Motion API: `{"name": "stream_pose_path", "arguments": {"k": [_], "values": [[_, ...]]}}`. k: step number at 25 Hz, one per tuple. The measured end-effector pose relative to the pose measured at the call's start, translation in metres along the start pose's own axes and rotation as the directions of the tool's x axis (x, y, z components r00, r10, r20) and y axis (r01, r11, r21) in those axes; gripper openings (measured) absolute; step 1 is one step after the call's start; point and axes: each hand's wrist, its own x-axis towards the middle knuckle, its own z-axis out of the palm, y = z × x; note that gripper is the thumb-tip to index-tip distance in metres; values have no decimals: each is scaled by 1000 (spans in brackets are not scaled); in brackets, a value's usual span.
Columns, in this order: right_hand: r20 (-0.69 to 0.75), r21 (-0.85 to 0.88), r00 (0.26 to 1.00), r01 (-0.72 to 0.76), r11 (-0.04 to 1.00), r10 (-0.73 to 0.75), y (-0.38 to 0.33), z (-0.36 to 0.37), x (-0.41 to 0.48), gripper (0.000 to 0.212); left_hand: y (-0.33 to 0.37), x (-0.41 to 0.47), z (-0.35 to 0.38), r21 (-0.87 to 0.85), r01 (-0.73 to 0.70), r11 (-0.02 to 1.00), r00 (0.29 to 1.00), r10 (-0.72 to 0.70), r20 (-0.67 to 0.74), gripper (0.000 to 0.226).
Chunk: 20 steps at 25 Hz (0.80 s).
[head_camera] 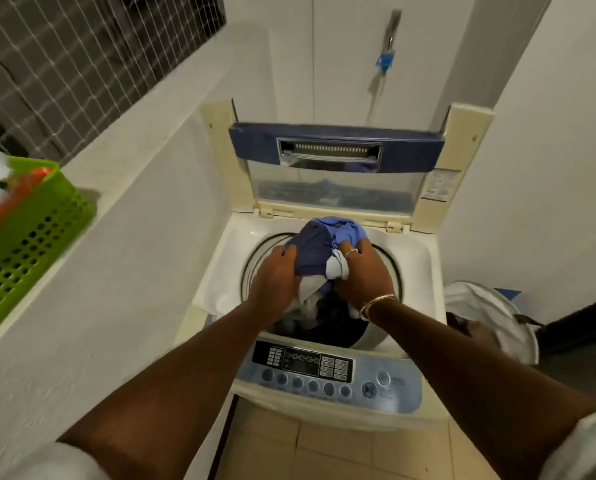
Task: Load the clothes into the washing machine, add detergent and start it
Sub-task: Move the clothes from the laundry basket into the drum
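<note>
A white top-loading washing machine point(220, 271) stands in front of me with its blue-framed lid point(334, 147) raised upright. A bundle of blue and pale grey clothes point(324, 244) is held over the round drum opening. My left hand point(275, 275) grips the bundle's left side and my right hand point(362, 268) grips its right side. Dark clothes point(327, 320) lie inside the drum below the bundle. The control panel point(324, 372) with its buttons and display runs along the machine's near edge.
A green perforated basket point(29, 233) with orange and white items sits on the white ledge at left. A white laundry bag point(490, 317) stands right of the machine. White walls close in on both sides; a tap with a blue hose fitting point(386, 60) hangs behind.
</note>
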Motion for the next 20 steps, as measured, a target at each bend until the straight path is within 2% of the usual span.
{"name": "stream_pose_path", "arguments": {"k": [2,3,4,6,7,9,11,14,17,20], "values": [[38,18,998,-55,998,54,15,36,8,57,-23,9,32,-64,70,995,997,-67,48,45],[69,3,995,-74,997,74,22,53,11,61,-37,13,50,-57,102,993,988,-95,120,56],[126,-26,988,-87,996,90,30,68,13,65,-51,15,65,-21,141,990,967,-133,217,67],[321,-70,940,-100,992,117,43,94,13,69,-69,15,84,32,218,975,878,-211,430,89],[407,-71,904,-113,991,132,46,101,11,69,-70,13,84,32,226,974,836,-210,508,93],[461,-84,872,-142,986,165,47,105,5,67,-62,8,78,-3,196,981,813,-161,559,79],[462,-69,871,-151,986,165,44,95,5,69,-56,8,71,-11,171,985,830,-138,541,56],[451,-19,880,-160,987,152,37,62,9,56,-43,12,54,-7,108,994,883,-92,460,25],[338,5,931,-144,990,134,30,17,4,41,-12,18,33,-21,71,997,944,-60,323,19],[193,37,971,-150,988,140,32,-32,-10,37,39,26,11,-68,30,997,981,-17,191,17]]}}
